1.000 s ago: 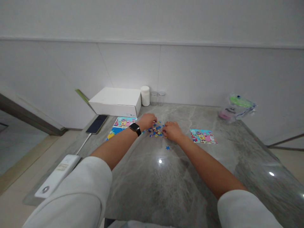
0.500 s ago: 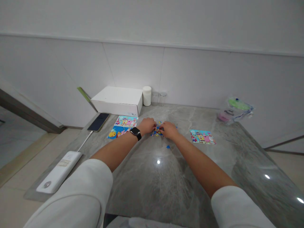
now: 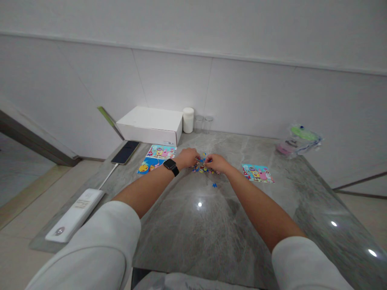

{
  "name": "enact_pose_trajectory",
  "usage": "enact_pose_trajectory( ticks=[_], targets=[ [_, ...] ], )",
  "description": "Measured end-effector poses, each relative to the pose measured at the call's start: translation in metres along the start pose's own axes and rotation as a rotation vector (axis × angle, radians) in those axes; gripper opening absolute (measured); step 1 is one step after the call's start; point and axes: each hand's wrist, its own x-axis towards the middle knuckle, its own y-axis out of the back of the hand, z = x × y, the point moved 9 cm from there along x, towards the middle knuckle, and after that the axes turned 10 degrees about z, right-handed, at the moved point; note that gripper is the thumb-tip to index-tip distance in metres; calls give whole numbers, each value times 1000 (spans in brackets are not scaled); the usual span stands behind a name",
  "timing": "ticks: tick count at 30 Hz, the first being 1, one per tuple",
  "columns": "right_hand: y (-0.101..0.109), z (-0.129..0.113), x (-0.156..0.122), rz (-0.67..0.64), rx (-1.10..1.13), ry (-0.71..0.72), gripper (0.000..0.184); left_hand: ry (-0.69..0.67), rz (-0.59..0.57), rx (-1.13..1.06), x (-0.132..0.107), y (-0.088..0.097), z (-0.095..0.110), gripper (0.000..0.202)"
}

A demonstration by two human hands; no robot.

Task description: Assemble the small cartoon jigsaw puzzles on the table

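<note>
A small heap of colourful jigsaw puzzle pieces [image 3: 205, 169] lies on the grey marbled table between my hands. My left hand [image 3: 189, 158], with a black watch on its wrist, is at the heap's left side, fingers bent and pinched at a small puzzle piece. From the right, my right hand [image 3: 218, 163] reaches over the pile with thumb and fingertips pinched together; a tiny piece seems to be in them, mostly hidden. One blue puzzle piece [image 3: 214, 185] lies apart, nearer to me. A cartoon picture card [image 3: 258, 173] lies flat to the right.
Two more picture cards, an upper one [image 3: 162, 151] and a blue one [image 3: 148, 165], lie left. Behind them are a white box [image 3: 148, 125], a white bottle [image 3: 188, 121] and two clear glasses. A phone [image 3: 125, 152] is cabled to a power bank [image 3: 75, 215]. A plastic bag [image 3: 299, 141] sits back right.
My right hand has shifted slightly to the right and its fingers have lifted off the heap, so more pieces show. My left hand stays almost in place. The camera view has tilted slightly.
</note>
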Motion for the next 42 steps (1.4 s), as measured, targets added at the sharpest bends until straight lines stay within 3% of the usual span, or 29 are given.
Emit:
enact_pose_trajectory(
  ticks=[6, 12, 18, 29, 35, 42],
  targets=[
    [29, -15, 0, 312, -304, 176, 18, -97, -1, -25, 8, -2, 5, 23],
    [15, -19, -7, 218, -432, 273, 23, -170, -26, -14, 9, -4, 12, 19],
    [13, -37, -18, 245, -361, 322, 27, -186, -83, -21, 20, -8, 10, 22],
    [-23, -80, -41, 312, -405, 323, 39, -110, -151, -160, 32, -19, -12, 17],
    [-28, -78, -30, 269, -374, 270, 31, -46, -137, -233, 31, -17, -30, 17],
    [-29, -60, -16, 179, -214, 230, 16, -45, -91, -287, 31, -15, -29, 26]
  ],
)
